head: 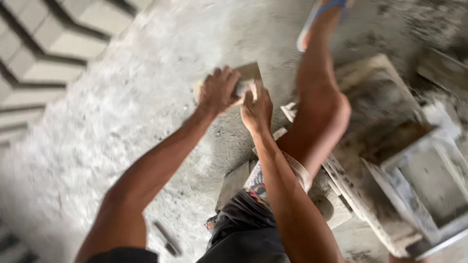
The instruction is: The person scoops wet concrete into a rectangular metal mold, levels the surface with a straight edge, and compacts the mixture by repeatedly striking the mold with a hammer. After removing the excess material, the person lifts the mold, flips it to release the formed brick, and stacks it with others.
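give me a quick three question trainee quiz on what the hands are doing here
1. True or false: both hands grip the same flat board.
2. Which hand sits further up the picture? A left hand B right hand
3. Fill in: the grey wooden box lies to the person's ____.

Key: 1 true; 2 A; 3 right

Dusty grey concrete floor [146,97], daylit.
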